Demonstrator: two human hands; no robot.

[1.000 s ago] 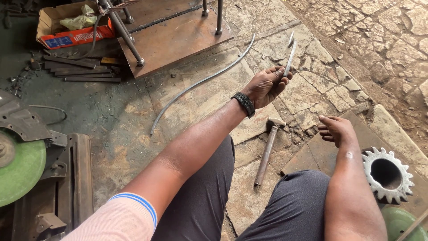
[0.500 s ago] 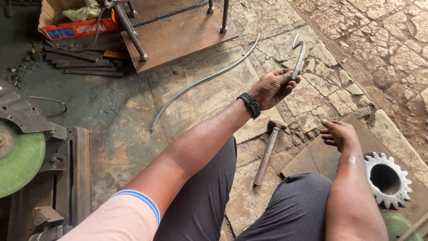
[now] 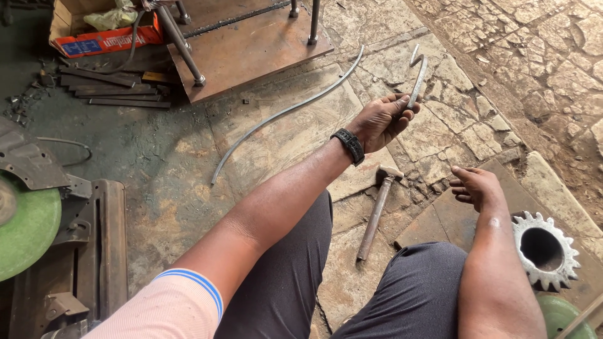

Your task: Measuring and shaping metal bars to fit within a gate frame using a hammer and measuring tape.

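Observation:
My left hand [image 3: 381, 118] is stretched out over the stone floor and grips a short flat metal strip [image 3: 418, 80] with a hooked far end. A black band is on that wrist. My right hand [image 3: 472, 186] hovers low by my right knee with fingers loosely curled, holding nothing. A hammer [image 3: 375, 213] with a metal handle lies on the floor between my knees, close to the right hand. A long curved metal rod [image 3: 286, 113] lies on the floor beyond my left forearm.
A toothed steel gear [image 3: 544, 249] sits right of my right leg. A rusty steel plate with upright legs [image 3: 245, 50] stands ahead, flat bars [image 3: 107, 93] and a cardboard box [image 3: 100, 28] left of it. A cut-off saw with a green disc [image 3: 28, 226] is at left.
My left hand has moved slightly right and down with the metal strip, turning it. The right hand has stayed near the knee.

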